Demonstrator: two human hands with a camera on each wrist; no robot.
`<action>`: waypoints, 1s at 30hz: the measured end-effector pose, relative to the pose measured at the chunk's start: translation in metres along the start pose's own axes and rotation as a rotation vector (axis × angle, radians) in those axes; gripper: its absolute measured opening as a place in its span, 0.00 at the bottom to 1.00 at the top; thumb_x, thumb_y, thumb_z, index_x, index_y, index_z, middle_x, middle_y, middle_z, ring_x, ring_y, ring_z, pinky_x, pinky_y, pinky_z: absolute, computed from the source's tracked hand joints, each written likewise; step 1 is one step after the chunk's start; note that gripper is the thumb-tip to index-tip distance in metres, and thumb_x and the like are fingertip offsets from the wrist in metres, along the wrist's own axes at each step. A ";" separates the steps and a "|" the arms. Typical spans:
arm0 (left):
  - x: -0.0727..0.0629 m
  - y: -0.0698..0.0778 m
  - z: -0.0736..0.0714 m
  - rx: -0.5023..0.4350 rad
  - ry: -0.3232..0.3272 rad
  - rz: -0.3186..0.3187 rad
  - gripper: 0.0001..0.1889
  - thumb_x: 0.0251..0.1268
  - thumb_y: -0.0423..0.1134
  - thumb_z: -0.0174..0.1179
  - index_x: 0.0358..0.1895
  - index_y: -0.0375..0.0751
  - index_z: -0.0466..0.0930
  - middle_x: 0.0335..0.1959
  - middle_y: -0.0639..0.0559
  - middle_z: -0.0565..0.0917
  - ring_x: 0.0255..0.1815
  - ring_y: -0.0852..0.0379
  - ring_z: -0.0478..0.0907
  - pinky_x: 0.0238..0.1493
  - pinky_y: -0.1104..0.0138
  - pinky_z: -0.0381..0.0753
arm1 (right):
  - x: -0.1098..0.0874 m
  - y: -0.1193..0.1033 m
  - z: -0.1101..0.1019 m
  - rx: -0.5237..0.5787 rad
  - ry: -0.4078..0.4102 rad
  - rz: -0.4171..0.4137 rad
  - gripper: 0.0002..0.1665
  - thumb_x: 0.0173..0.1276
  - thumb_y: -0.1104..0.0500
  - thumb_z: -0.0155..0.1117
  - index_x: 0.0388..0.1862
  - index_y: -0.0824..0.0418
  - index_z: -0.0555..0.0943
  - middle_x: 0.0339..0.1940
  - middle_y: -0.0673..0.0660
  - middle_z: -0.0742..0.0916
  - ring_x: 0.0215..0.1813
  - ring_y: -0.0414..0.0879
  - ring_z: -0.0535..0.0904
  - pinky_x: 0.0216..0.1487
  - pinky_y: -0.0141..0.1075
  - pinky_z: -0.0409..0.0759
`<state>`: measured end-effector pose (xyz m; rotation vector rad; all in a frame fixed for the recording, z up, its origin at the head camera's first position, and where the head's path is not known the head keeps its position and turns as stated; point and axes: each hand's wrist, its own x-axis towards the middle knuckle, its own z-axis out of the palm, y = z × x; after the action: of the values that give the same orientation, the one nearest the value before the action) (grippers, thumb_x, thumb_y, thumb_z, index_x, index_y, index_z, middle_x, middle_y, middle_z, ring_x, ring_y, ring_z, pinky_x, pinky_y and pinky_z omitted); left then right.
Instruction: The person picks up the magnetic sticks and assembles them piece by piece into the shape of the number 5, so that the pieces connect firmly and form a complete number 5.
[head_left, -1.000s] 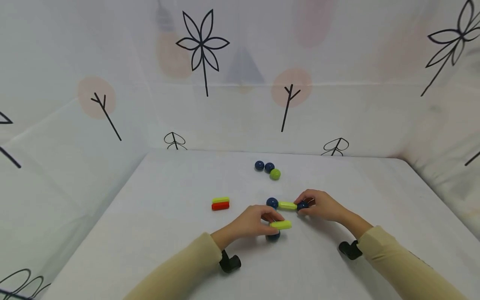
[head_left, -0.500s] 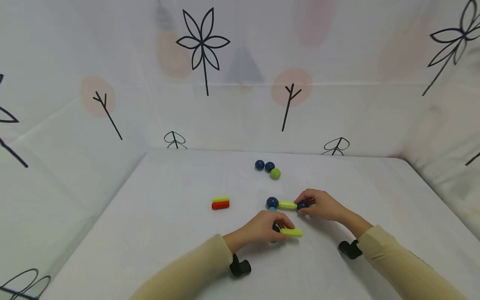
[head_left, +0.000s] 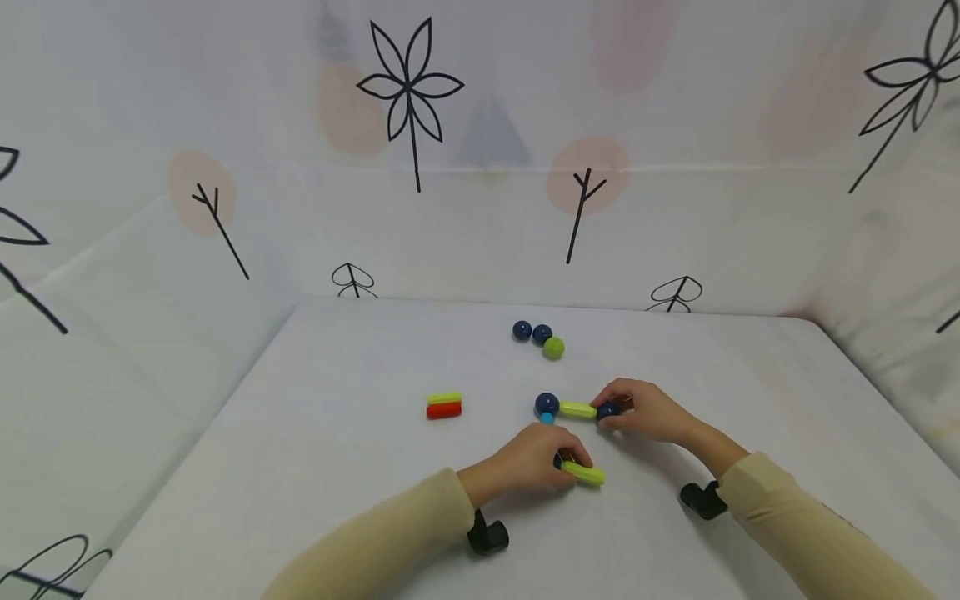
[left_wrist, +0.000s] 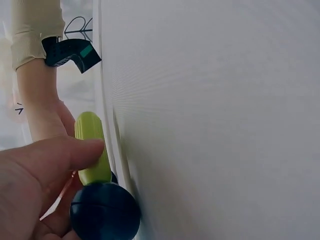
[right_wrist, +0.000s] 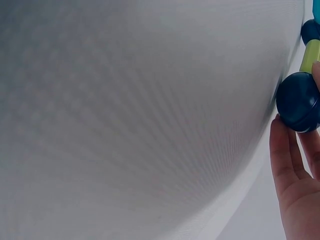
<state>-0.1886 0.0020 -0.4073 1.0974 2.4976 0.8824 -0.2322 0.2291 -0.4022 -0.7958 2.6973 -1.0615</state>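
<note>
Yellow-green ribbed rod, touching a glossy dark-blue ball, is held by the fingers of the left hand, near the middle of the white surface. A second dark-blue ball is pinched in the fingers of the right hand, at the end of another yellow-green rod. The surface is backed by white cloth printed with black flowers and peach circles.
</note>
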 end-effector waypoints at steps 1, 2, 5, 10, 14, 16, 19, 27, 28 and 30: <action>0.000 0.000 0.000 0.022 0.009 0.002 0.12 0.54 0.32 0.67 0.42 0.48 0.84 0.34 0.67 0.80 0.34 0.75 0.72 0.39 0.80 0.70 | 0.000 0.000 0.000 0.000 0.001 0.001 0.14 0.55 0.64 0.70 0.42 0.63 0.80 0.40 0.54 0.82 0.43 0.48 0.77 0.49 0.46 0.77; 0.001 -0.001 0.001 0.047 0.019 0.009 0.11 0.54 0.33 0.67 0.41 0.48 0.84 0.33 0.67 0.81 0.34 0.75 0.72 0.39 0.80 0.70 | 0.000 0.000 0.000 -0.001 0.002 0.006 0.14 0.55 0.64 0.70 0.42 0.63 0.80 0.40 0.54 0.82 0.43 0.48 0.77 0.49 0.45 0.77; 0.001 -0.001 0.002 0.130 0.052 0.003 0.11 0.53 0.36 0.68 0.41 0.52 0.84 0.34 0.70 0.81 0.36 0.76 0.72 0.50 0.73 0.66 | 0.000 0.000 0.001 -0.007 0.004 0.014 0.15 0.55 0.65 0.70 0.42 0.63 0.81 0.40 0.54 0.82 0.42 0.48 0.76 0.48 0.46 0.76; 0.000 0.002 0.002 0.169 0.070 -0.047 0.11 0.53 0.40 0.68 0.41 0.54 0.84 0.35 0.71 0.81 0.36 0.74 0.72 0.48 0.68 0.65 | 0.000 -0.001 0.001 -0.007 0.003 0.008 0.15 0.54 0.64 0.71 0.42 0.63 0.81 0.41 0.55 0.82 0.42 0.48 0.76 0.48 0.47 0.76; -0.003 0.002 0.000 0.162 0.059 -0.048 0.12 0.53 0.40 0.68 0.43 0.52 0.84 0.39 0.67 0.81 0.38 0.70 0.72 0.40 0.76 0.70 | 0.001 -0.002 0.001 -0.010 -0.006 -0.008 0.15 0.55 0.64 0.71 0.42 0.63 0.80 0.41 0.55 0.82 0.43 0.49 0.77 0.48 0.46 0.77; -0.007 0.001 -0.002 0.164 0.061 -0.062 0.14 0.52 0.42 0.69 0.44 0.53 0.84 0.43 0.65 0.78 0.44 0.67 0.70 0.43 0.76 0.70 | 0.002 -0.001 0.001 -0.020 -0.011 -0.015 0.15 0.55 0.64 0.70 0.42 0.62 0.81 0.41 0.54 0.82 0.43 0.49 0.78 0.48 0.45 0.77; -0.014 -0.003 -0.005 0.166 0.068 -0.112 0.16 0.47 0.47 0.72 0.43 0.57 0.83 0.46 0.61 0.72 0.48 0.63 0.65 0.45 0.75 0.69 | 0.003 -0.001 0.002 -0.034 -0.019 -0.028 0.14 0.56 0.64 0.70 0.42 0.62 0.81 0.41 0.54 0.82 0.44 0.49 0.78 0.48 0.44 0.77; -0.024 -0.013 -0.010 -0.046 0.029 -0.206 0.19 0.47 0.43 0.73 0.45 0.55 0.82 0.37 0.58 0.68 0.33 0.65 0.68 0.36 0.76 0.71 | 0.003 -0.001 0.000 -0.046 -0.018 0.006 0.15 0.56 0.65 0.69 0.43 0.61 0.80 0.41 0.53 0.82 0.44 0.48 0.77 0.49 0.44 0.77; -0.024 -0.014 -0.010 -0.065 0.025 -0.200 0.19 0.47 0.42 0.73 0.46 0.54 0.82 0.36 0.58 0.68 0.33 0.65 0.68 0.35 0.76 0.72 | 0.003 -0.001 0.000 -0.043 -0.019 0.006 0.15 0.56 0.65 0.69 0.43 0.61 0.80 0.41 0.53 0.82 0.44 0.48 0.77 0.49 0.44 0.77; -0.024 -0.016 -0.011 -0.086 0.018 -0.193 0.19 0.48 0.41 0.72 0.46 0.53 0.82 0.35 0.58 0.69 0.33 0.65 0.69 0.35 0.76 0.72 | 0.003 -0.002 0.001 -0.036 -0.018 0.005 0.15 0.56 0.65 0.69 0.43 0.62 0.80 0.41 0.53 0.82 0.44 0.48 0.77 0.49 0.45 0.77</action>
<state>-0.1869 -0.0286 -0.4090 0.8088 2.5030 0.9374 -0.2338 0.2258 -0.4011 -0.8003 2.7089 -1.0029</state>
